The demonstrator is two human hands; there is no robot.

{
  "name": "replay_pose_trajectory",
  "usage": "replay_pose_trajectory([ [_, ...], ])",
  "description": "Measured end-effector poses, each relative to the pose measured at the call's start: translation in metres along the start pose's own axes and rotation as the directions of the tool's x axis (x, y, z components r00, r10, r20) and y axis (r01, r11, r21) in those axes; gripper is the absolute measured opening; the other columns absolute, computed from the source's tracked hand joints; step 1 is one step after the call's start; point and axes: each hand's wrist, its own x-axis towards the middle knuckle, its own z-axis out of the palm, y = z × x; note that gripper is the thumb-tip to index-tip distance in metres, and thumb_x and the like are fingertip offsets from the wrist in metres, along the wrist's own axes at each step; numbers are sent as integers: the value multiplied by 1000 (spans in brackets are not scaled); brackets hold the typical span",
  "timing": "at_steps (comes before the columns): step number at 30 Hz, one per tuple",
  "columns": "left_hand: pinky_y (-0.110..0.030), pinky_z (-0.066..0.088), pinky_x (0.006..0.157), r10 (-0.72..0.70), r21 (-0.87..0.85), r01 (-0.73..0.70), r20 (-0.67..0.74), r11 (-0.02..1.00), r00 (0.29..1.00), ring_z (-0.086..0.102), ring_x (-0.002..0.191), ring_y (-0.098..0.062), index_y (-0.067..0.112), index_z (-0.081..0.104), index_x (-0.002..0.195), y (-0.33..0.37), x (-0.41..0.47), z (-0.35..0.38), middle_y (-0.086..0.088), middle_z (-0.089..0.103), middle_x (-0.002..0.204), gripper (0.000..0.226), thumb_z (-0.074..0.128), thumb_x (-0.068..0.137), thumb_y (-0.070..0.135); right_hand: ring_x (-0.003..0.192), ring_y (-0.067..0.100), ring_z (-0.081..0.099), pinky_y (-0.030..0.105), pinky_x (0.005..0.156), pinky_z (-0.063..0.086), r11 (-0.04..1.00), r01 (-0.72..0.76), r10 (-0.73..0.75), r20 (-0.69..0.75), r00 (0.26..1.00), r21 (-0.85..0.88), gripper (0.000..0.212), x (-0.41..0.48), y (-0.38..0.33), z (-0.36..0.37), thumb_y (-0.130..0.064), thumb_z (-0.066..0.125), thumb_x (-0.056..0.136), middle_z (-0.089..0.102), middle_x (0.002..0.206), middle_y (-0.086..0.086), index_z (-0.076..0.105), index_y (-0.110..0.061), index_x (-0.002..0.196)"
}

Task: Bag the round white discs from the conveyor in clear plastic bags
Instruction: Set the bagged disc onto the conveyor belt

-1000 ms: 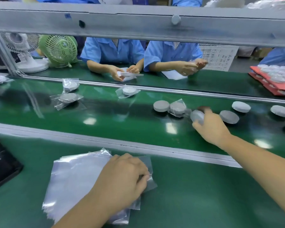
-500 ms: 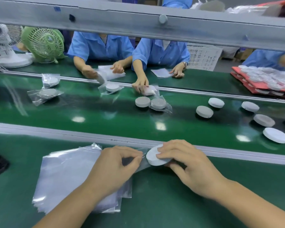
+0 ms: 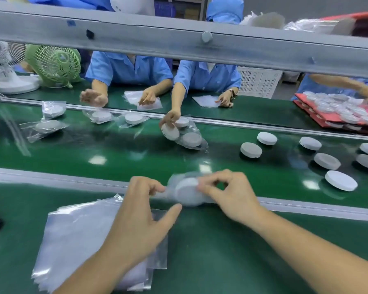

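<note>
A round white disc [image 3: 186, 193] sits inside a clear plastic bag [image 3: 174, 179], blurred, just above the metal rail at the belt's near edge. My left hand [image 3: 142, 211] pinches the bag's left side, thumb stretched out below the disc. My right hand [image 3: 229, 196] pinches the bag at the disc's right edge. A stack of clear bags [image 3: 81, 240] lies on the green bench under my left forearm. Several loose discs [image 3: 251, 150] lie on the conveyor [image 3: 115, 153] at right, the nearest one [image 3: 341, 180] white side up.
Bagged discs [image 3: 49, 126] lie on the belt's far left. Across the belt, workers in blue handle bags; one hand [image 3: 170, 119] lifts a disc. A grey beam [image 3: 179, 41] crosses overhead. Fans [image 3: 55, 64] stand far left, red trays of discs [image 3: 340, 111] far right.
The disc went from my right hand's grip at the bag's mouth into the bag, and both hands rose from the bench to the rail. The loose discs on the belt drifted left.
</note>
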Motion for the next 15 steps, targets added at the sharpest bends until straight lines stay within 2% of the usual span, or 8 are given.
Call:
replay_pose_trajectory([
  [2,-17,43,80,-12,336,-92,297,937,955,46,100,9,51,42,100,-10,3,-18,30,46,103,48,60,66,80,89,0,66,17,84,50,983,9,-39,-164,986,-182,30,36,17,-14,-18,84,83,73,87,-25,75,-46,76],
  [5,-17,38,88,-66,442,-239,572,865,818,42,100,10,52,61,112,-12,3,-27,33,54,105,48,61,72,78,87,8,62,18,81,52,920,-84,26,-156,987,-383,13,85,51,-34,-15,71,96,73,104,-8,77,-25,101],
  [7,-20,38,94,-6,413,-292,585,863,811,44,103,7,51,67,114,-7,5,-21,32,60,112,31,58,88,65,84,16,60,23,73,48,838,-111,130,-2,991,-533,17,110,70,-42,-27,62,102,73,109,4,71,-19,114],
  [9,-21,35,99,54,395,-343,586,852,809,46,110,2,52,65,121,-5,7,-13,28,60,122,31,48,97,61,83,25,58,32,73,47,736,-111,150,0,989,-668,30,129,81,-46,-41,46,104,71,108,13,61,-17,113],
  [11,-20,31,103,55,380,-330,580,864,812,44,116,0,52,62,127,-7,6,-5,27,57,128,36,41,100,62,110,33,53,40,89,47,568,-147,163,-64,985,-810,43,144,93,-51,-46,27,103,57,136,18,57,-22,121],
  [13,-20,30,103,57,346,-288,548,893,834,40,117,2,53,61,128,-11,3,1,27,56,127,38,39,99,64,146,38,27,50,113,33,431,-184,342,-29,939,-883,43,149,103,-56,-50,26,106,24,165,8,50,-40,141],
  [14,-18,31,103,78,329,-289,530,899,845,39,116,5,53,61,128,-13,2,2,27,55,127,38,39,99,64,148,39,24,51,117,31,414,-183,401,-2,916,-892,40,150,108,-59,-49,31,107,19,167,4,47,-44,143],
  [15,-17,33,102,101,309,-294,514,904,852,38,116,7,52,62,127,-15,2,2,28,55,126,38,40,99,64,143,39,32,50,115,37,425,-168,394,14,919,-889,37,150,114,-61,-41,37,106,25,163,5,49,-41,141],
])
